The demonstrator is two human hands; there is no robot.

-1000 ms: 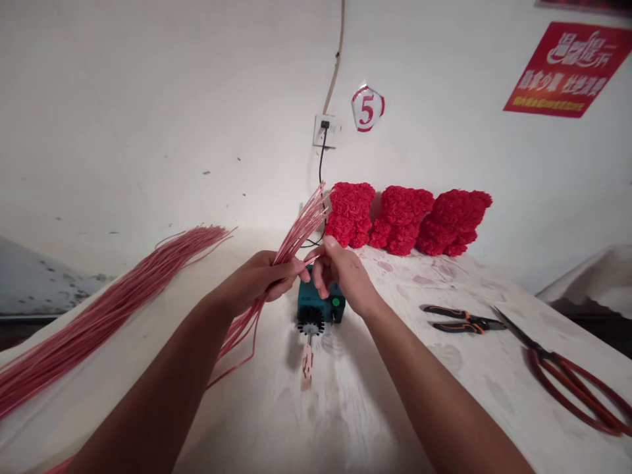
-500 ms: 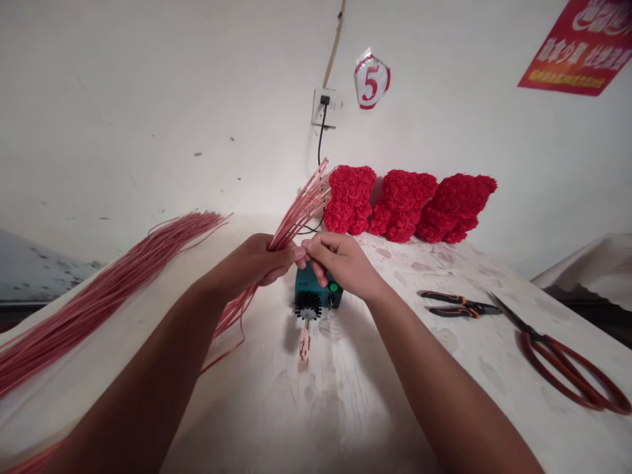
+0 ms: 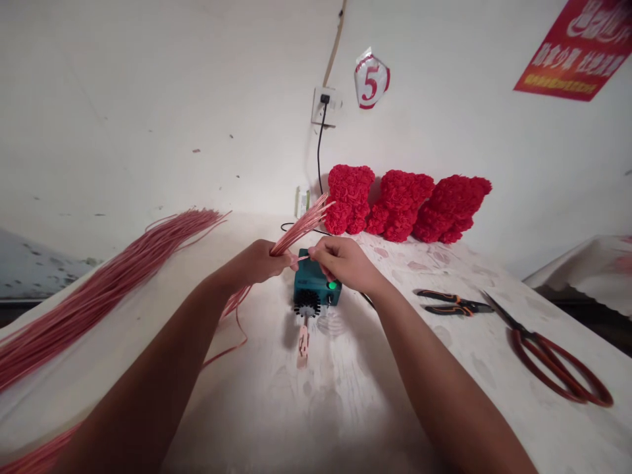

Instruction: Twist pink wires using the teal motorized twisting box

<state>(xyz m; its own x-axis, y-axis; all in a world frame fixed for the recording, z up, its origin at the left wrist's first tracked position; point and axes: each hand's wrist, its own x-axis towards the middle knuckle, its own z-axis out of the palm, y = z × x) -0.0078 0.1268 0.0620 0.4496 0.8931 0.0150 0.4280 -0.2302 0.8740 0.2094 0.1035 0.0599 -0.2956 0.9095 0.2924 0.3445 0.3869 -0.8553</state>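
My left hand (image 3: 259, 262) is closed round a bundle of thin pink strands (image 3: 302, 226) that fan up and to the right, with loose ends trailing down to the table. My right hand (image 3: 340, 261) pinches the tip of a single strand (image 3: 300, 259) drawn sideways from the bundle. Both hands hover just above a small teal machine (image 3: 316, 288) with a green button and a black toothed wheel (image 3: 307, 304) at its front. A pale pink piece (image 3: 301, 345) lies in front of the wheel.
A long heap of pink strands (image 3: 99, 289) lies across the table's left. Three red rose-covered figures (image 3: 405, 207) stand against the wall. Pliers (image 3: 451, 304) and large red-handled scissors (image 3: 553, 355) lie at the right. A black cord runs up to a wall socket (image 3: 323, 105).
Both hands have lowered toward the teal machine and the bundle now tilts flatter. My right hand has gone from touching the bundle to pinching one strand pulled out from it.
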